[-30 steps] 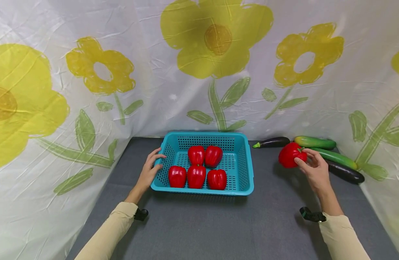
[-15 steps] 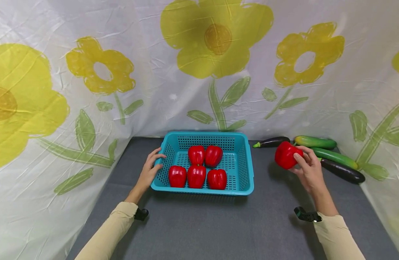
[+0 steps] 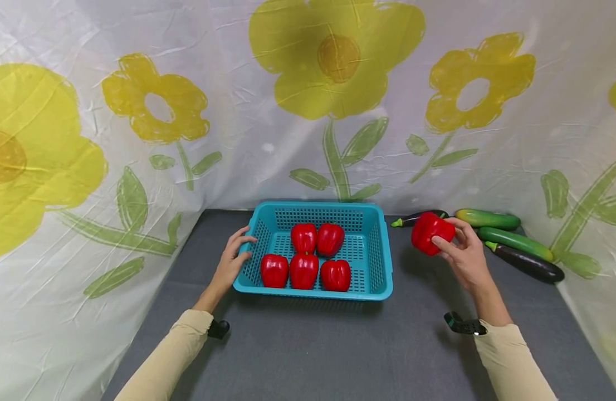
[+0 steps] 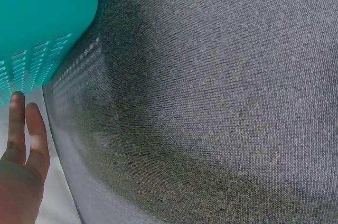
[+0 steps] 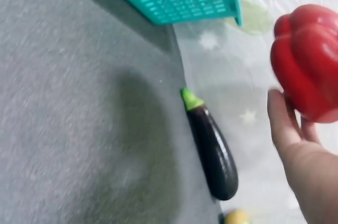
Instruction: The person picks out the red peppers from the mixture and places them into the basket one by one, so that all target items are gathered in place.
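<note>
My right hand (image 3: 465,253) grips a red bell pepper (image 3: 430,233) raised over the table, to the right of a blue perforated basket (image 3: 313,296). In the right wrist view the same red bell pepper (image 5: 311,60) fills the right edge, fingers and thumb around it. Inside the basket sit several red bell peppers (image 3: 304,272), in a front and a back row. My left hand (image 3: 231,262) lies at the basket's left rim, its fingers fairly straight and spread. The left wrist view has two extended fingers (image 4: 17,123) beside the basket wall (image 4: 47,12).
Along the back right lie an eggplant (image 5: 211,150), a green-yellow zucchini (image 3: 488,219), a green zucchini (image 3: 516,243) and another eggplant (image 3: 526,263). A grey cloth (image 3: 308,351) covers the table. Flower-printed sheeting (image 3: 228,111) hangs behind it and at the sides.
My right hand has carried the red bell pepper leftward, away from the zucchini and toward the basket, turning it on the way. My left hand and the basket have stayed in place.
</note>
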Motion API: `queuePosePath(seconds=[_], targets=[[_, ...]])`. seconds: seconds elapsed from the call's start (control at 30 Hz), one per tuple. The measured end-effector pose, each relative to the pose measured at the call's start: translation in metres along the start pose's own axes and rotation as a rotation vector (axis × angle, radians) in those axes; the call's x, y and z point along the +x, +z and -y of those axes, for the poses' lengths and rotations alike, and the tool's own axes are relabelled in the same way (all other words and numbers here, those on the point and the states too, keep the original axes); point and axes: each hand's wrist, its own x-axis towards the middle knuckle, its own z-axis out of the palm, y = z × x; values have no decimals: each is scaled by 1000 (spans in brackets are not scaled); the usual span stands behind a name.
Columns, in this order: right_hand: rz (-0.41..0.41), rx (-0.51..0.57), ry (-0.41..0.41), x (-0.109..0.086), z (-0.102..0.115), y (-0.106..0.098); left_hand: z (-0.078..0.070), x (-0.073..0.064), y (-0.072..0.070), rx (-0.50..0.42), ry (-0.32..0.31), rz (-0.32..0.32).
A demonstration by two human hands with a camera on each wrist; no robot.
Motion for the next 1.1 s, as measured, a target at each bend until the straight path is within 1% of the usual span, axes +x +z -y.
queuePosePath(seconds=[0.1,0.3,0.43,0.6,0.8,0.9,1.0,1.1], targets=[[1,-59,-19,4,0,5,0,0,-1,-1,-2,-2],[38,-96,-49,10,5,20,0,1,0,-5,-11,1],[62,-130,-32,15,9,30,0,1,0,-4,-10,-1],[85,-118,-22,21,11,47,-1,-1,0,-7,-8,-4],[52,-109,-65,27,10,68,-1,-2,0,-16,-6,-6],[36,-128,-87,29,9,76,-1,-2,0,-19,-2,-6],[31,-157,-91,30,9,84,-2,-2,0,-19,-6,-7],[22,-187,-74,32,9,92,-1,-1,0,-19,-13,-6]])
